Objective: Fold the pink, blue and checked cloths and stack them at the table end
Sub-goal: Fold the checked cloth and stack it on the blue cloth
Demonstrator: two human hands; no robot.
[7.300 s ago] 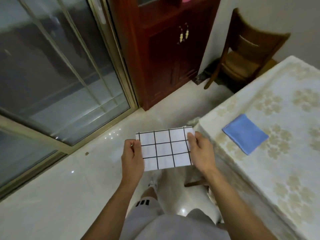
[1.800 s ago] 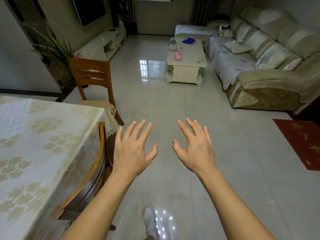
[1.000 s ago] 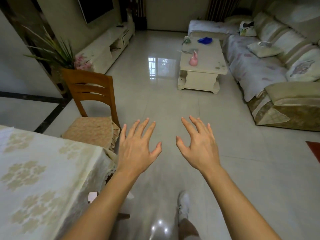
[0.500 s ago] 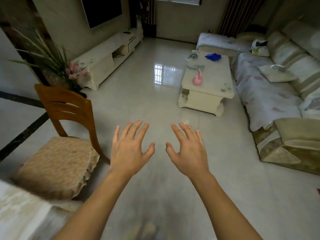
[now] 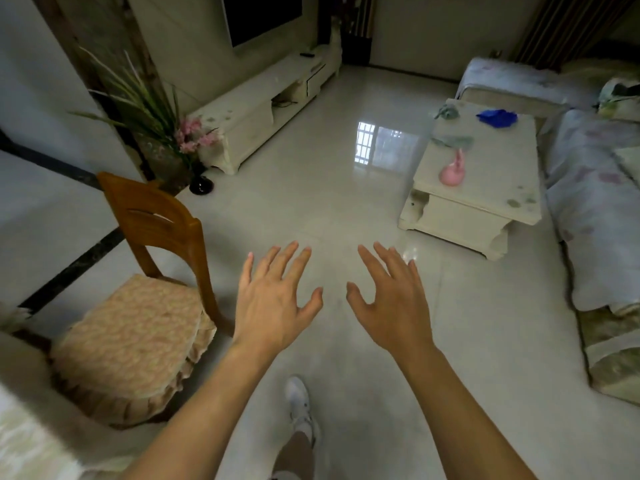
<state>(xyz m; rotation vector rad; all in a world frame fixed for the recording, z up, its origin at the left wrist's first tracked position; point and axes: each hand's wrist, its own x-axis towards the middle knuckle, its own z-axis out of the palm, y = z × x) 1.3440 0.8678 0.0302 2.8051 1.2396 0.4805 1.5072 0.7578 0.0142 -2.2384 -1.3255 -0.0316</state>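
**Both hands empty over the floor**

My left hand [image 5: 273, 306] and right hand [image 5: 394, 303] hang side by side above the tiled floor [image 5: 346, 202], fingers spread wide, holding nothing. A wooden chair [image 5: 145, 271] stands to my left. None of the folded cloths shows; only a blue cloth [image 5: 497, 117] lies far off on the coffee table [image 5: 485, 188], near a pink figurine [image 5: 453, 173].

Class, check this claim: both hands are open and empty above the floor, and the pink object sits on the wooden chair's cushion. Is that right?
Not quite. The left hand and right hand are open and empty, but the head view shows the pink object on the coffee table, not the wooden chair.
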